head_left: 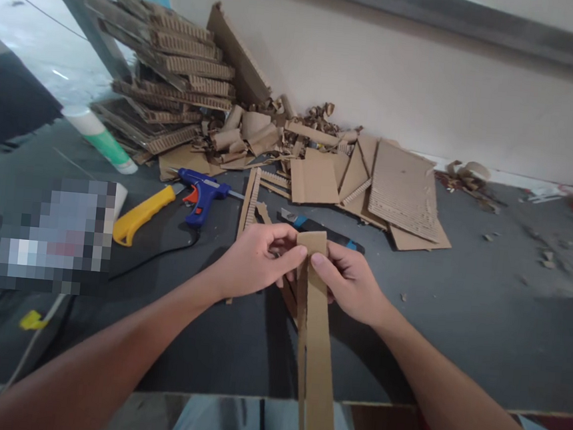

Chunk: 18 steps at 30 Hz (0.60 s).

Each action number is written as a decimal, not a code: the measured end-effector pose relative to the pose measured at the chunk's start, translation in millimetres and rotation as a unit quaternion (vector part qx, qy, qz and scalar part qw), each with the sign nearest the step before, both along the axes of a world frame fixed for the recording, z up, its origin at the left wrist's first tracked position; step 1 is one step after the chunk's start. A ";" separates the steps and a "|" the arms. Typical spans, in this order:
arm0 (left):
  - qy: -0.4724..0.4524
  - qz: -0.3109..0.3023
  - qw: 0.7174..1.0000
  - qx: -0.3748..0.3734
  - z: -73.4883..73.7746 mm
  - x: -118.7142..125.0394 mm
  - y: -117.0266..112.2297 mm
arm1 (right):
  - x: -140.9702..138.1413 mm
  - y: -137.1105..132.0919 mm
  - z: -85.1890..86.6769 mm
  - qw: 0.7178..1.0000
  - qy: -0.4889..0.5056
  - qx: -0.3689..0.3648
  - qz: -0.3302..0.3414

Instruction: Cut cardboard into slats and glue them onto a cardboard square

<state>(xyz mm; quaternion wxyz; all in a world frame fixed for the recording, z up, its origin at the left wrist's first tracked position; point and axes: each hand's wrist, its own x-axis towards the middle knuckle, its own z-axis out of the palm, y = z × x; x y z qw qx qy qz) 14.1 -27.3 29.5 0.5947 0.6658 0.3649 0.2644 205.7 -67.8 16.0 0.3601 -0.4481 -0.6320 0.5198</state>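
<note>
Both my hands pinch the far end of a long brown cardboard strip [318,352] that runs from my fingers back toward my lap. My left hand [257,260] is closed on its top left edge, thumb pressing the end. My right hand [351,279] grips the right side, thumb on the strip's face. A second, thinner strip lies against the first along its left edge. The hands hover just above the dark grey table [481,339].
A blue glue gun [202,194] with its cord, a yellow-handled tool [142,214] and a blue-black utility knife [321,229] lie just beyond my hands. Loose cardboard sheets [404,188] and curled scraps sit behind them. Stacked corrugated pieces [171,78] lean at the far left. A white-green tube [103,139] lies left.
</note>
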 end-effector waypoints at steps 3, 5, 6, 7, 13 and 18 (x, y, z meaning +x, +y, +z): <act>-0.006 -0.001 1.000 -0.020 1.0 0.3 1.7 | 0.6 1.1 0.2 1.000 -0.018 0.014 0.010; -0.010 -0.001 0.999 -0.039 1.7 1.3 1.9 | 0.7 1.7 0.9 1.000 -0.019 0.020 0.016; -0.012 -0.001 0.999 -0.047 2.0 1.9 2.0 | 0.7 1.9 1.3 0.999 -0.018 0.022 0.018; -0.013 -0.002 0.999 -0.051 2.4 2.4 2.1 | 0.7 2.0 1.7 0.999 -0.019 0.024 0.022; 0.013 -0.009 0.998 -0.061 4.2 3.0 4.7 | -0.1 1.3 1.6 0.993 -0.101 0.053 -0.013; 0.034 -0.025 0.999 -0.028 -3.5 1.6 2.2 | 0.0 2.0 -0.9 0.983 -0.142 0.096 -0.071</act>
